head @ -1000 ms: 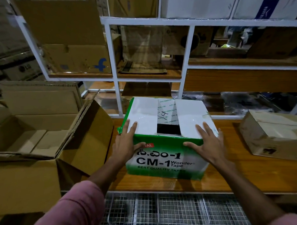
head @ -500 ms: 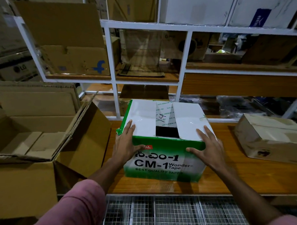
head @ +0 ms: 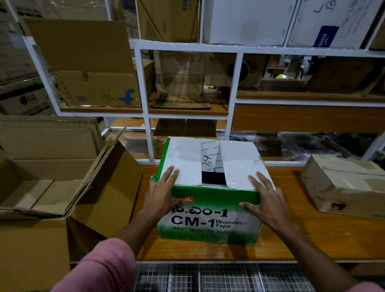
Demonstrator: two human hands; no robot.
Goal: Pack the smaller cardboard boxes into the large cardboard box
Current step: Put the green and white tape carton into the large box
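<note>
With both the left hand (head: 161, 194) and right hand (head: 265, 201) spread flat on the green-and-white tape carton's (head: 212, 220) near top corners, squeeze evenly before lifting it toward the open large cardboard box (head: 32, 247) at the wooden shelf's (head: 301, 240) left edge.

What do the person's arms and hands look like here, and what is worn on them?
Both hands, left hand and right hand, are bare: no gloves, rings or watch show. The forearms are bare too. A pink sleeve covers the left upper arm; a bit of pink shows at the right arm, by the frame's bottom edge.

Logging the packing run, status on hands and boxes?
Both hands, left and right, flat on the green-white box. Box on bench. Large box open, left. Nothing between.
</note>
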